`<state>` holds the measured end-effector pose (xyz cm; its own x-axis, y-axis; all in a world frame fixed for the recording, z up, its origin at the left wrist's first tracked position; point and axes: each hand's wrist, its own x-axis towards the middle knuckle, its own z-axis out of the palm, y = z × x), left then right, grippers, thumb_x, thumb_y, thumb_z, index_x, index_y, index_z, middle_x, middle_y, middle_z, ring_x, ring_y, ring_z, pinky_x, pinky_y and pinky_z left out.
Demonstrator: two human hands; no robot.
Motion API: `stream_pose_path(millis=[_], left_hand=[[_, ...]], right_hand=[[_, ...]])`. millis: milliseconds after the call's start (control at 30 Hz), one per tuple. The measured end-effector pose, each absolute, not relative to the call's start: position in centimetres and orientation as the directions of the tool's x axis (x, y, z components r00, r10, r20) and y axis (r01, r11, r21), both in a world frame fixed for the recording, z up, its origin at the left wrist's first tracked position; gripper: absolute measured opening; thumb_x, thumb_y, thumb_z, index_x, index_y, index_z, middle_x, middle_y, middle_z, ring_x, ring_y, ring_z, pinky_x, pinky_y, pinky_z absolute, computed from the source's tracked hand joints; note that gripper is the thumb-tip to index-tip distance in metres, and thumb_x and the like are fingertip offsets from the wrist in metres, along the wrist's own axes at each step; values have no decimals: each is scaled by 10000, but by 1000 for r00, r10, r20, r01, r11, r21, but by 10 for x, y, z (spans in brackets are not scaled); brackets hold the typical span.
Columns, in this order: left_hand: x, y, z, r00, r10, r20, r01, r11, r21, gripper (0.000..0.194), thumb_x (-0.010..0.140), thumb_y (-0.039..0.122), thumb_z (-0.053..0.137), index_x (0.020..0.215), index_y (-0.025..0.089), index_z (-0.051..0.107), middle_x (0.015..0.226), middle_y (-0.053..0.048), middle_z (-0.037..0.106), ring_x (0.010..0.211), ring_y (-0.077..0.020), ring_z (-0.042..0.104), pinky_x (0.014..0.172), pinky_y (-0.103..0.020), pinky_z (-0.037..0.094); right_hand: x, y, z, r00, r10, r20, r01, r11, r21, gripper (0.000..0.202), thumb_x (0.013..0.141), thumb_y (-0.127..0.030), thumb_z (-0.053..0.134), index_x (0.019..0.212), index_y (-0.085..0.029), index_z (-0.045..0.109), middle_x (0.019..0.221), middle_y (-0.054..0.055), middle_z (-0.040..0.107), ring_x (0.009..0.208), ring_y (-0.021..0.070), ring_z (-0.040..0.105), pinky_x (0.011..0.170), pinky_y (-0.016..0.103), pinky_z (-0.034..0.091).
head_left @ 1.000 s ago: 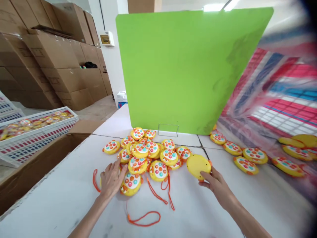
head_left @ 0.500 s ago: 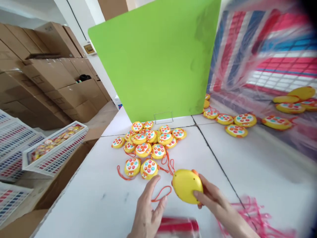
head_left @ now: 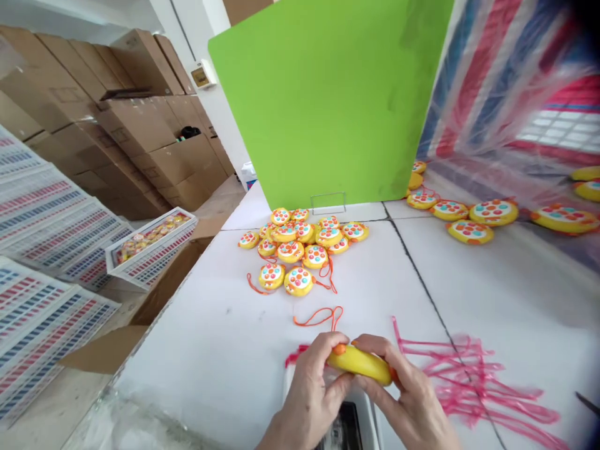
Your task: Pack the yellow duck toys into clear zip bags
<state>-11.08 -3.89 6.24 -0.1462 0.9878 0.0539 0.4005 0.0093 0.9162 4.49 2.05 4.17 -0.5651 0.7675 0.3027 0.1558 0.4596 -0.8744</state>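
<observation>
Holding is best done lightly at the edges: the yellow toy (head_left: 360, 364) is pinched edge-on by the left hand (head_left: 309, 389) and the right hand (head_left: 407, 392) above the white container (head_left: 369, 417); the orange cord (head_left: 307, 324) should be left unsnagged.

Left of the heap of yellow oval toys with coloured buttons (head_left: 290, 251), I have bare white tabletop (head_left: 201, 344) wide enough for a hand. Right of the heap I see another lane, bounded by a row of similar button toys (head_left: 493, 212). Behind the heap, the upright green rectangular board (head_left: 328, 106) blocks me. In front of the heap, a looped orange cord (head_left: 309, 324) lies in my way, then the left hand (head_left: 304, 394) and right hand (head_left: 407, 390) around one rounded yellow toy (head_left: 360, 364); tangled pink plastic strips (head_left: 471, 375) obstruct the heap's front right.
</observation>
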Motion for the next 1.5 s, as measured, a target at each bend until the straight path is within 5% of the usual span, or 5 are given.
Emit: stream_pose_path(millis=[300,500,867,1200,1500], left_hand=[[-102,-70,34,-312,947,75,369,48,928,331,773,94,618,1072,216,548,950,-23,652,838,-168,613,759,-254,507],[-113,-96,-7,-321,911,257,736,69,674,324,859,131,497,1175,196,528,1214,-128,579,1143,-245,538,970,-401,467],[-103,-78,-40,-122,968,220,915,23,404,225,927,205,381,969,140,592,844,-102,608,772,-230,554,668,-355,501],[-89,-93,-32,-262,952,159,900,181,398,440,917,189,476,1344,159,373,1236,-154,523,1121,-263,490,918,-432,466],[-70,-85,-29,-377,913,157,780,222,585,224,936,139,382,965,176,602,956,-88,594,917,-210,548,806,-368,498]], right_hand=[[43,10,31,-708,695,124,321,473,-820,259,921,-334,472,1176,-293,490,1072,34,650,882,178,658,732,258,539],[48,51,15,-550,824,-134,216,-15,-976,520,810,-507,582,1225,-208,490,1057,76,662,850,223,661,655,285,586],[32,50,-6,-524,754,-397,-82,-508,-857,452,775,-500,652,1109,-211,556,1030,65,650,853,225,617,674,310,564],[45,41,-13,-517,804,-294,-73,-384,-921,405,817,-467,597,1131,-232,499,1061,53,623,868,204,612,708,305,559],[65,33,-15,-558,821,-126,168,-37,-985,349,843,-402,548,1136,-226,474,1126,69,621,971,202,631,816,279,525]])
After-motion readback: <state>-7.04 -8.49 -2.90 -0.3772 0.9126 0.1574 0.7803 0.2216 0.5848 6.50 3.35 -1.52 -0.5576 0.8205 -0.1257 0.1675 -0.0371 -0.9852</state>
